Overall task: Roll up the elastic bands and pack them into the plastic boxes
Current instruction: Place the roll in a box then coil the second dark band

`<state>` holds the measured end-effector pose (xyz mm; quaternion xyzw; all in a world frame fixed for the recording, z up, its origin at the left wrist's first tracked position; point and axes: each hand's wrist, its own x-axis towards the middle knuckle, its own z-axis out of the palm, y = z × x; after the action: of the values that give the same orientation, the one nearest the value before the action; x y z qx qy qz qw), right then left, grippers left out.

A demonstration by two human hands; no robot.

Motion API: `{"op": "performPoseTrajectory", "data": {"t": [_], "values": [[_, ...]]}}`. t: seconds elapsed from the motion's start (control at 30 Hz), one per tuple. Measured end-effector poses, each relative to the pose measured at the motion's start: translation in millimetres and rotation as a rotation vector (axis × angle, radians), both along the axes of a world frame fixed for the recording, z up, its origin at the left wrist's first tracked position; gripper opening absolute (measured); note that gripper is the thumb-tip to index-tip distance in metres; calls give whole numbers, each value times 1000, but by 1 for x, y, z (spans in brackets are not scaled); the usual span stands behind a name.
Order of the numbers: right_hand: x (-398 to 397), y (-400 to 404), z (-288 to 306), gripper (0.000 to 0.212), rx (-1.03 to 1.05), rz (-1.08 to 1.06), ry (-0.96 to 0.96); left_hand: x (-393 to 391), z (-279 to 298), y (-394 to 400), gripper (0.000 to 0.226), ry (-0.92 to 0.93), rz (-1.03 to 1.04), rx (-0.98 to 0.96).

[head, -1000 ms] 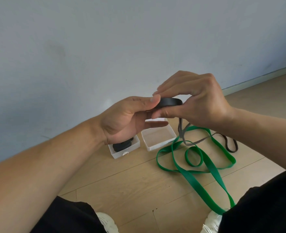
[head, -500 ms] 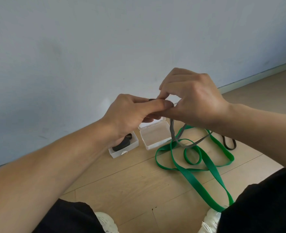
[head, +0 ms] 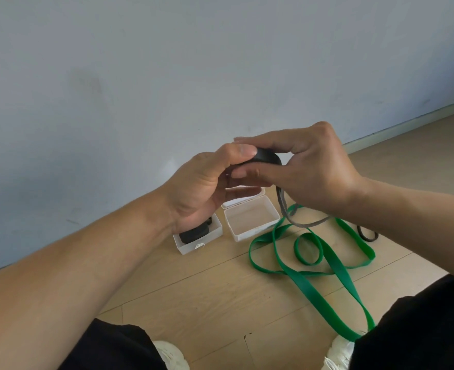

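Both hands hold a partly rolled dark grey elastic band (head: pixel 267 156) in the air above the boxes. My left hand (head: pixel 204 188) pinches the roll with thumb on top. My right hand (head: pixel 308 169) grips it from the right, fingers curled over it. The band's loose tail (head: pixel 295 220) hangs down to the floor and ends near my right forearm. Below sits an open, empty clear plastic box (head: pixel 251 218). To its left, another clear box (head: pixel 197 237) holds a rolled black band (head: pixel 193 233), partly hidden by my left hand. A long green band (head: pixel 314 263) lies loose on the floor.
The wooden floor (head: pixel 207 289) meets a grey wall (head: pixel 167 76) just behind the boxes. My knees in black trousers and white shoes (head: pixel 171 353) frame the bottom of the view; the green band runs to my right shoe.
The roll has turned between my hands and shows again on top. Less of the grey tail lies on the floor. The hands stay at about the same height.
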<state>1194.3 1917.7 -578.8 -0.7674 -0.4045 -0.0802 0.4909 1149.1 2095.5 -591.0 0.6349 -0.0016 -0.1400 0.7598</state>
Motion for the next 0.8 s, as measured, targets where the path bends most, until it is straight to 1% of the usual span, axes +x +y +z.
{"op": "performPoseTrajectory", "data": {"t": [0.1,0.17,0.2,0.27,0.3,0.33,0.4,0.5,0.57,0.6,0.67,0.7,0.73,0.8], "values": [[6,-4,5,13,-134,-10,-147,-1,4,2,44,47,-59,49],[11,-5,5,14,-215,-21,-212,-2,8,2,40,88,-16,111],[12,-6,5,15,-243,-22,-243,-3,9,1,41,90,33,177],[13,-4,3,15,-274,-23,-311,-6,12,-3,50,70,119,304],[13,-3,3,15,-279,-26,-331,-7,12,-5,57,63,148,334],[11,-2,3,16,-278,-27,-340,-9,13,-7,63,59,168,342],[9,-3,5,18,-266,-18,-377,-11,15,-8,62,30,156,340],[5,-3,7,20,-226,-45,-446,-9,16,-3,44,-29,107,322],[3,1,8,25,-189,-81,-470,-6,14,-3,38,-47,139,273],[3,3,7,24,-168,-99,-476,-5,13,-3,37,-56,160,245],[2,6,6,17,-127,-125,-443,-4,12,-2,36,-81,166,208],[2,5,7,16,-114,-119,-369,-3,11,0,39,-90,154,201],[2,4,9,19,-105,-95,-257,-3,10,3,48,-94,143,190],[-1,0,11,27,-73,-26,-46,-3,8,7,73,-87,117,139]]}}
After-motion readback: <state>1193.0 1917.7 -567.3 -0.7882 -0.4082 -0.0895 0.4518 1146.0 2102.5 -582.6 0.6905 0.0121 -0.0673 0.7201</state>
